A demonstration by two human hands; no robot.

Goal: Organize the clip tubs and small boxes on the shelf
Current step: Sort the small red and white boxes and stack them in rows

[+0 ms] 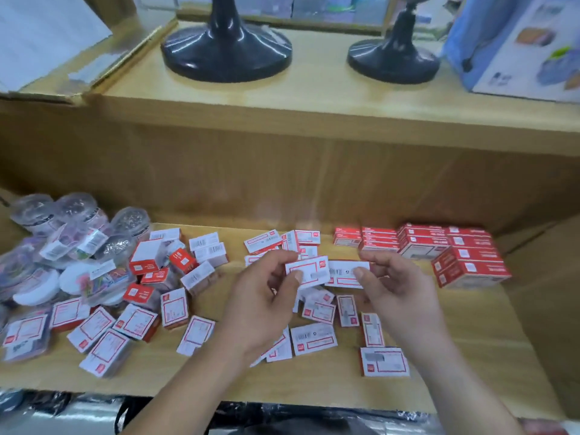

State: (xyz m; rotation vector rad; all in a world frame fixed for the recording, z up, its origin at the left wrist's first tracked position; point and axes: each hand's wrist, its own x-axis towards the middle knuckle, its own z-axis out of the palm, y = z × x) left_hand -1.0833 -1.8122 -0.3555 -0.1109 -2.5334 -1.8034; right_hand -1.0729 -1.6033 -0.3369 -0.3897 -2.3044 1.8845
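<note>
**A:** Well, how do these handle?

**B:** Lightly, I judge: thin stiff card, sharp-cornered, easily crushed. Your left hand [266, 296] pinches one white box [309, 266], your right hand [395, 287] a second box [343, 279] just beside it, over the middle of the shelf [314, 387]. Take them by the short edges.

**A:** And the clip tubs [75, 243]?

**B:** Heaped at nine o'clock: clear, round, probably slick plastic. Cup them round the sides.

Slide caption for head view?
Left hand pinches one small white-and-red cardboard box, right hand a second box, over the wooden shelf.

Two black bases [226, 54], one blue carton [514, 42], several clip tubs [130, 219], dozens of small boxes [314, 339]
</note>
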